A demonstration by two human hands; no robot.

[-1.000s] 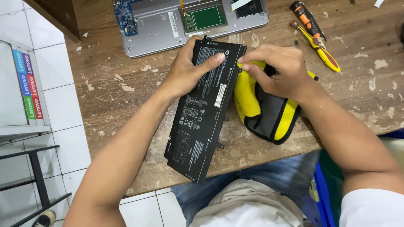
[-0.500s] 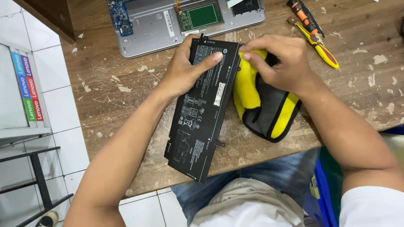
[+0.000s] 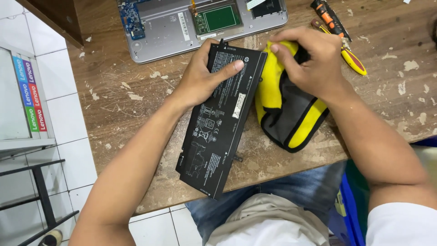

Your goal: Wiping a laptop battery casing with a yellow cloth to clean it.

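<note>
A long flat black laptop battery (image 3: 218, 132) lies on the worn wooden table (image 3: 132, 105), its near end over the table's front edge. My left hand (image 3: 202, 75) rests on the battery's far end, fingers spread flat across it. Beside it on the right lies a yellow and grey pouch (image 3: 287, 111). My right hand (image 3: 309, 59) is on the pouch's top, fingers curled and pinching the yellow fabric.
An opened silver laptop base (image 3: 182, 27) with a blue circuit board and green trackpad board lies at the table's far side. An orange-black screwdriver (image 3: 330, 18) and a yellow-handled tool (image 3: 350, 59) lie at the right. White tiled floor and a black metal rack (image 3: 36, 182) are to the left.
The right hand has shifted slightly on the pouch's top. The left hand stays on the battery.
</note>
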